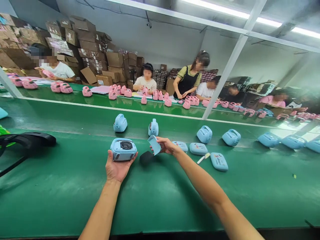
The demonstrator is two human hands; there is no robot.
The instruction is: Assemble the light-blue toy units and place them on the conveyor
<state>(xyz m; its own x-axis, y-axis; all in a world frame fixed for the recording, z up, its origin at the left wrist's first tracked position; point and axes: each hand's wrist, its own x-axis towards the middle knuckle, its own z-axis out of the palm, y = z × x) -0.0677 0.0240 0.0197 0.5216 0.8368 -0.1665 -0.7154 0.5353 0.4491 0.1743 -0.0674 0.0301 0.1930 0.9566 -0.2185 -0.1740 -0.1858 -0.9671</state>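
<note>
My left hand (pixel 117 168) cups a light blue toy housing (pixel 123 149) with a round black speaker opening facing up, held just above the green table (pixel 75 190). To its right, my right hand (pixel 167 146) pinches a thin light blue cover panel (pixel 155 144), tilted on edge. A small black round piece (pixel 146 157) lies on the table right below that panel. Three more blue cover panels (pixel 219 161) lie flat to the right, with a small brush (pixel 203 158) between them.
Several blue toy housings (pixel 204 134) stand along the green conveyor behind my hands. A black device (pixel 30 140) with a cable sits at the left. Across a metal-framed divider (pixel 226 75), several people handle pink toys (pixel 61 87) at another green bench, with stacked cardboard boxes (pixel 85 43) behind.
</note>
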